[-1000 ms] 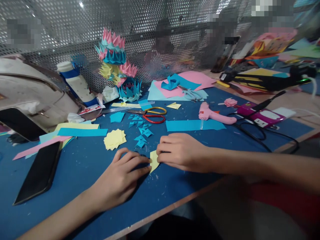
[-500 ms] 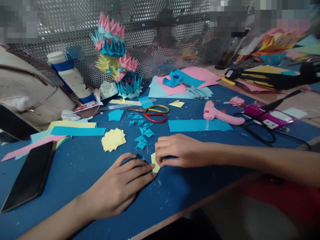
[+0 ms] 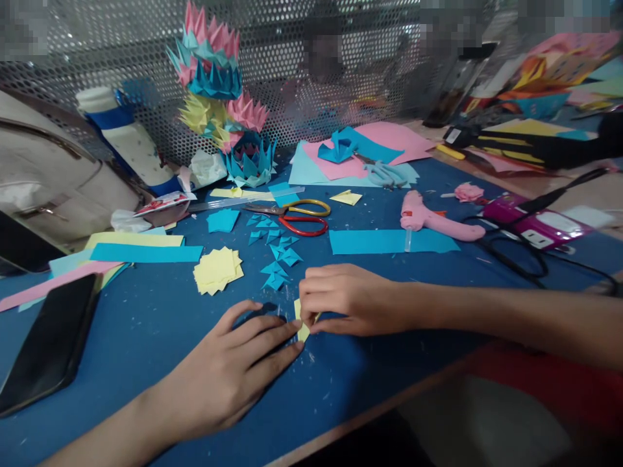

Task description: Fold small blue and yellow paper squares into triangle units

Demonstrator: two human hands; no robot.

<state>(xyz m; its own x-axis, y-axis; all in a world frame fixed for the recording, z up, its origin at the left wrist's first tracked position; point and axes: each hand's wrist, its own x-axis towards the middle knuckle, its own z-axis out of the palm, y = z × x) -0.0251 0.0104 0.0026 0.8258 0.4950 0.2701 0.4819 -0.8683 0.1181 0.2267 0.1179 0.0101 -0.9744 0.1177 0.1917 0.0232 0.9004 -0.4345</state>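
Note:
A small piece of yellow paper (image 3: 304,333) lies on the blue tabletop between my hands, partly covered by fingers. My left hand (image 3: 238,370) rests flat with its fingers stretched out, two fingertips touching the paper's left edge. From the other side, my right hand (image 3: 348,299) has its thumb and fingers closed on the paper. Just beyond them lie small folded blue paper pieces (image 3: 275,275) and a stack of yellow paper pieces (image 3: 217,270). Scissors (image 3: 304,216) with one yellow and one red handle sit farther back.
A black phone (image 3: 53,340) and coloured paper strips (image 3: 146,253) lie at left. A blue strip (image 3: 365,242), pink glue gun (image 3: 438,224) and purple power strip (image 3: 535,224) are at right. A folded-paper tower (image 3: 214,78) stands by the perforated metal panel.
My right hand has shifted slightly down and left over the yellow paper. My left hand stays almost in place. The camera view has tilted and moved a little.

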